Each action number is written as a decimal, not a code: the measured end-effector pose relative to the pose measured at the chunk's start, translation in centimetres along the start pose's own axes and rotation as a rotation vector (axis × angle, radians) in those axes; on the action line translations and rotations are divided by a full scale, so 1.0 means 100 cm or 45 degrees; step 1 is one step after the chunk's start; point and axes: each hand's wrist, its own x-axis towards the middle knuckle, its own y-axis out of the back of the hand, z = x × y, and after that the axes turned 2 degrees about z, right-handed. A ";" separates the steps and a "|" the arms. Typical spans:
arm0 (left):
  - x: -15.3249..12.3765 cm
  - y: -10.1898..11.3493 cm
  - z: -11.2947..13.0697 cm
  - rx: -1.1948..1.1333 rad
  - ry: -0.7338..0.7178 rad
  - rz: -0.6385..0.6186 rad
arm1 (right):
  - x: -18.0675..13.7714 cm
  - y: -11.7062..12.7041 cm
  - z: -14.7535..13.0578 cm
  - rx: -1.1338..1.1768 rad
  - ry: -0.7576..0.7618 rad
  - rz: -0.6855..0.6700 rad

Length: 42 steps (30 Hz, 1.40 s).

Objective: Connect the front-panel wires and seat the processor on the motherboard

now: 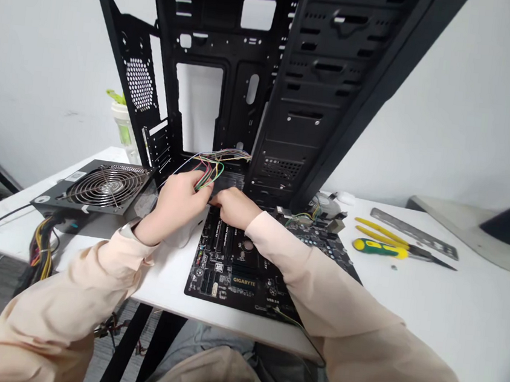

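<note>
A black motherboard (237, 274) lies flat on the white table (451, 321), in front of an upright, empty black computer case (265, 95). A bundle of thin coloured wires (215, 162) runs out of the case's lower part. My left hand (176, 204) is closed around these wires just above the board's far edge. My right hand (235, 206) sits right beside it, fingers curled down at the board's far edge; what they pinch is hidden. Both arms wear pale peach sleeves.
A power supply (100, 190) with a round fan grille and trailing cables sits at the left. To the right lie yellow-handled pliers (382, 232), a yellow-green screwdriver (381, 248) and a metal I/O plate (415, 232). A monitor base (470, 223) stands far right; a plastic bottle (123, 125) is behind the case.
</note>
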 end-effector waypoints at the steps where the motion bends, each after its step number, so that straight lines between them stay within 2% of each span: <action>1: 0.000 0.001 0.000 -0.001 0.001 0.005 | 0.000 0.000 0.000 -0.006 -0.005 0.000; 16: 0.000 0.004 -0.001 0.003 0.007 0.019 | 0.005 -0.008 0.001 0.011 -0.037 0.143; 30: 0.000 0.002 -0.002 -0.003 0.009 0.016 | 0.008 -0.001 -0.002 -0.064 -0.053 -0.013; 42: 0.001 0.002 0.002 -0.040 0.034 -0.001 | 0.010 0.003 -0.002 -0.076 -0.069 -0.033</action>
